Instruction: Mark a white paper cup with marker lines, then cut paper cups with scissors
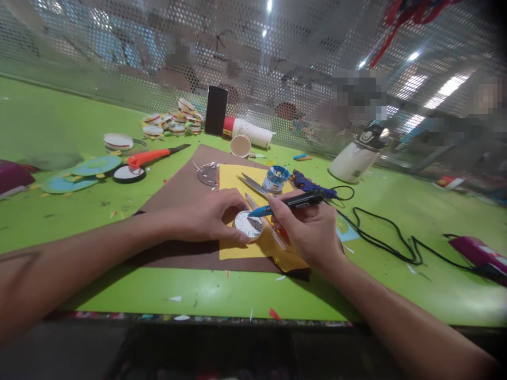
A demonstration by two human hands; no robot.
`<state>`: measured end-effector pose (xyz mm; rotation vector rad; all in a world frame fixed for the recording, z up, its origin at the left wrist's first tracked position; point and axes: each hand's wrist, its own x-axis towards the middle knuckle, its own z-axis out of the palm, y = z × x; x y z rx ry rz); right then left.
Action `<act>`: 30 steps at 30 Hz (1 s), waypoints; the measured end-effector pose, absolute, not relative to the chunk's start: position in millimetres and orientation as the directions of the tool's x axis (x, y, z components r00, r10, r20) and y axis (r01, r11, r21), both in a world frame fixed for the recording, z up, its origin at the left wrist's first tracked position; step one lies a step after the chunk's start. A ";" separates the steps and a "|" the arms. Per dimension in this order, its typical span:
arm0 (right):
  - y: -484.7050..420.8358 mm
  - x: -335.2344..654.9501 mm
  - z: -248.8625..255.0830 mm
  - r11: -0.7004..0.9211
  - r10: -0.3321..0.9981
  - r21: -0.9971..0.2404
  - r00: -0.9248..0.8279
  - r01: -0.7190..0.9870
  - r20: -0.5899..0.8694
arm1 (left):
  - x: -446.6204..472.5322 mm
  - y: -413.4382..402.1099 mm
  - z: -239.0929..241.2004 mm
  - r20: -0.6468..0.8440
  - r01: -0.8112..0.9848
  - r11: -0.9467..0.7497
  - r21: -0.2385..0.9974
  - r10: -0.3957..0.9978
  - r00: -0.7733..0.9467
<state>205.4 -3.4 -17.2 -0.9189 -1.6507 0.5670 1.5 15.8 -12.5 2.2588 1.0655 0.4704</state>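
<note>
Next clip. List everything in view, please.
Table: one, green, underneath all.
Board: one, brown, on table.
Paper: one, yellow, on board.
Disc: one, white, on paper.
Pen: one, black, blue tip at disc.
Scissors: one, silver, on paper.
Jar: one, blue, paper's far edge.
Glue gun: one, blue, right of jar.
Knife: one, orange, left of board.
Bottle: one, white, far right.
Left hand: one, holding disc.
Right hand: one, gripping pen.

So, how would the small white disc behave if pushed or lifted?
The disc looks thin and flat, so probably very light and somewhat floppy. On the smooth yellow paper it would likely slide or turn under the pen, unless the left hand holding its edge steadies it.
</note>
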 end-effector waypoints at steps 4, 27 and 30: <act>-2.5 204.5 -17.6 0.569 0.818 -0.776 -0.095 0.271 0.567 | 1.5 15.8 -12.1 0.060 0.575 -0.502 0.646 0.784 0.618; 4.0 197.2 -23.0 0.483 0.853 -0.803 0.019 0.348 0.522 | 1.6 17.1 -14.3 0.080 0.582 -0.522 0.623 0.783 0.617; 4.2 196.7 -19.9 0.496 0.855 -0.818 -0.003 0.291 0.518 | 1.1 16.9 -13.4 0.078 0.582 -0.521 0.625 0.783 0.617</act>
